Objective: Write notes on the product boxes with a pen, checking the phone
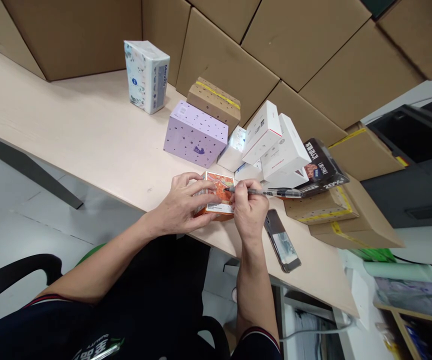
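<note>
Nearest us on the desk [88,140], our left hand [180,205] was clamped flat over the small orange box [219,192], pinning it at the desk's near edge. Our right hand [248,210] sat touching the box at its 3 o'clock side, its grip closed round a pen [264,191]. The pen's long axis ran 9 to 3 o'clock, tip on the box top, tail toward the black box [321,167]. A phone [281,240] lay just beside the right wrist. Farther off at 12 o'clock stood the purple box [195,134] and the white boxes [276,145].
</note>
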A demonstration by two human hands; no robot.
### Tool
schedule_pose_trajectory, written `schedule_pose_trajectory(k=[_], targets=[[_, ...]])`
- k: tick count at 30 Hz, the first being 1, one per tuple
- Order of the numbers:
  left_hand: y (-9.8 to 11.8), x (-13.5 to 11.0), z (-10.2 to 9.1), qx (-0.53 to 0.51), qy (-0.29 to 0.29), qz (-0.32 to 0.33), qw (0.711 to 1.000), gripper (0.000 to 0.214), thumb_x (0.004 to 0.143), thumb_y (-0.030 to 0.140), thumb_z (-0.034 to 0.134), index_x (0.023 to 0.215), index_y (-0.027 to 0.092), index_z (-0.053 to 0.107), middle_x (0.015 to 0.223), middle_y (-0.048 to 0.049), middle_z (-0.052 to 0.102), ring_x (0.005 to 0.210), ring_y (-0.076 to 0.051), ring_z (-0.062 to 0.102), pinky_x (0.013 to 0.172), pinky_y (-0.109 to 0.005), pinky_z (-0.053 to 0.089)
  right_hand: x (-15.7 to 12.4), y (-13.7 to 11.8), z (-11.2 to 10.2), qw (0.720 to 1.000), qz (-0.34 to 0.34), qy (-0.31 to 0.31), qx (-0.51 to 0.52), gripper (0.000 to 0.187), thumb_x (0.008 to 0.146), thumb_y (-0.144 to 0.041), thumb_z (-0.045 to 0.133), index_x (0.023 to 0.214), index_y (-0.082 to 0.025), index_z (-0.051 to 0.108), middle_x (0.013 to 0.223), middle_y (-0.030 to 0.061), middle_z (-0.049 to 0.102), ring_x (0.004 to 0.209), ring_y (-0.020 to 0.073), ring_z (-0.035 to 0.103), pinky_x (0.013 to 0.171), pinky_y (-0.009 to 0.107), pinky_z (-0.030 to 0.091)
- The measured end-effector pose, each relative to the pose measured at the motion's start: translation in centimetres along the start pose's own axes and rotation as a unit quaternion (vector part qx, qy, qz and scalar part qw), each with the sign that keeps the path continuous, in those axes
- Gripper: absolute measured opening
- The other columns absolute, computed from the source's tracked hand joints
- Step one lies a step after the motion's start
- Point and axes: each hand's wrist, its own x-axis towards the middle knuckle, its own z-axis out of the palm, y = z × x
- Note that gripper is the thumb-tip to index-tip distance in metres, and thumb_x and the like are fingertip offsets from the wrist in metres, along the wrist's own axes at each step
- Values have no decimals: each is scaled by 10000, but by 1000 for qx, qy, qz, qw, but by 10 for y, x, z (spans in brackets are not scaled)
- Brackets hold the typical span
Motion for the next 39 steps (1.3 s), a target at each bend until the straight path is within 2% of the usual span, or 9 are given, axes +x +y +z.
schedule_pose_trajectory(k=[6,13,20,34,36,39], targets=[[-1,0,1,-3,2,1,1000,278,928,387,664,1180,282,721,1348,-69,656,1292,-332,447,1097,-527,355,1,-4,-1,1000,-17,-7,-1,280,988,-403,480,766,-242,536,698,-31,625,660,147,614,670,275,458],[-1,0,1,5,0,4,1000,295,939,399,648,1205,288,711,1349,-64,656,1296,-332,436,1088,-524,354,2,-7,-2,999,-10,-23,-35,294,989,-425,460,763,-246,519,653,-46,603,610,137,585,651,266,450],[-1,-1,1,8,2,9,1000,295,937,382,650,1209,286,708,1348,-64,658,1300,-336,436,1083,-526,354,2,-9,-2,998,-29,-6,-48,318,986,-397,463,709,-246,508,652,-43,578,592,128,554,652,268,439],[0,0,0,5,0,1,1000,296,929,386,658,1206,300,717,1343,-60,661,1286,-335,447,1089,-528,341,2,-8,-3,998,-26,-20,-50,332,988,-408,453,703,-244,506,665,-41,581,607,127,562,665,273,444],[0,0,0,3,-3,-3,1000,300,925,383,662,1209,304,719,1346,-60,659,1283,-335,448,1091,-526,341,1,-6,-1,999,-14,-4,-30,333,986,-436,470,720,-242,517,665,-37,589,599,127,565,647,272,447],[0,0,0,4,-2,-4,1000,298,920,381,662,1201,302,724,1332,-64,663,1278,-334,448,1085,-525,349,0,-2,2,996,30,34,75,313,975,-498,500,789,-246,508,620,-56,576,507,115,526,547,254,427]])
